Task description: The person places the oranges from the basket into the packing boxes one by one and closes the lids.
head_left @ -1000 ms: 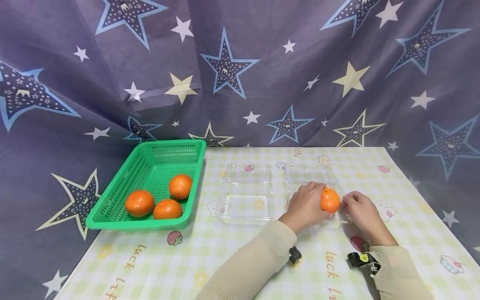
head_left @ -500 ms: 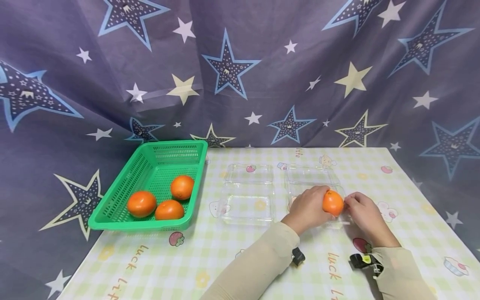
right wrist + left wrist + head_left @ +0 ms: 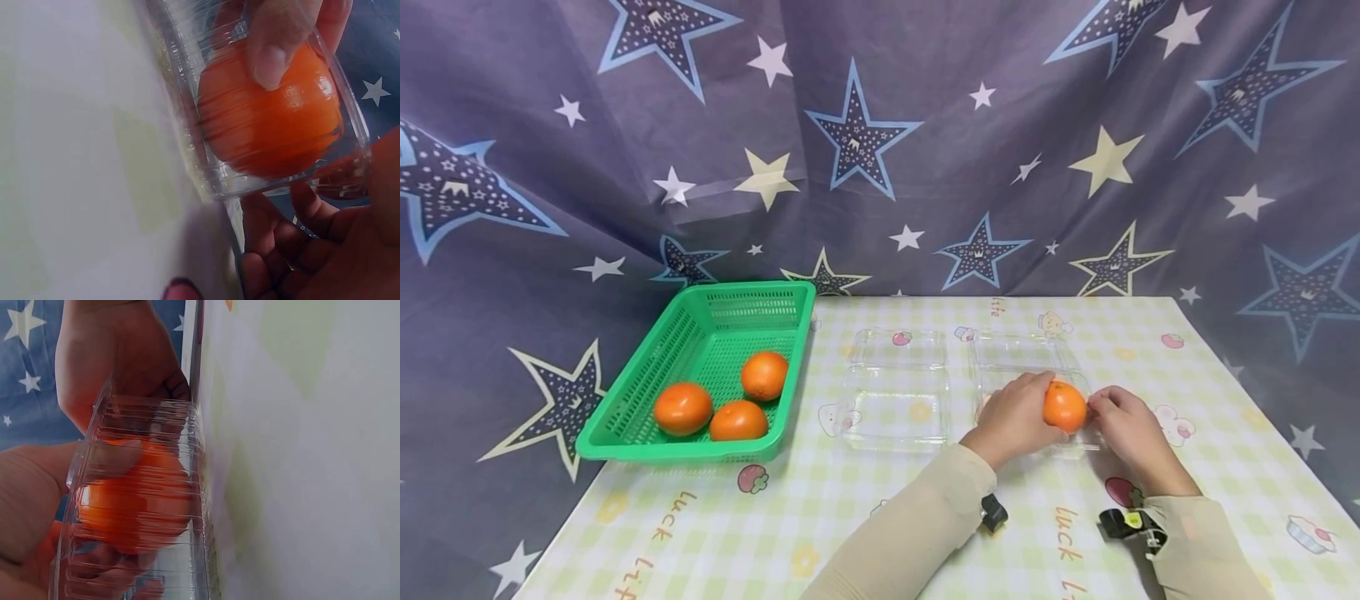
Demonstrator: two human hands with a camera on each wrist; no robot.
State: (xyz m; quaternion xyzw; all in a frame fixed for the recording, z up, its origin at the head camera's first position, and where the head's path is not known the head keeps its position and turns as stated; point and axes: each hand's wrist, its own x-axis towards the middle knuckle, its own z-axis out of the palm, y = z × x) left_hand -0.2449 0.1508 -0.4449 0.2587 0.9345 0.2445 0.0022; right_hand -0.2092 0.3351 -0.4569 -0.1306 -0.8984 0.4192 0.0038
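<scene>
In the head view my left hand (image 3: pixel 1018 418) holds an orange (image 3: pixel 1065 407) in the front half of the right-hand clear plastic box (image 3: pixel 1018 350), whose lid lies back. The left thumb (image 3: pixel 272 59) presses on the fruit in the right wrist view, and the box's ribbed wall crosses in front of most of it. My right hand (image 3: pixel 1133 437) is at the box's right side, finger and thumb pinching its rim. Through the clear wall the left wrist view shows the same orange (image 3: pixel 134 509) with left fingers around it.
A second clear plastic box (image 3: pixel 895 412) lies unfolded to the left. Further left, a green basket (image 3: pixel 700 450) holds several oranges (image 3: pixel 682 408). Checked cloth (image 3: pixel 820 508) covers the table, and a star-patterned curtain (image 3: pixel 880 225) hangs behind it.
The whole view shifts slightly to the right after the first frame. Both hands keep almost the same place, with the orange still in the left hand at the right-hand box.
</scene>
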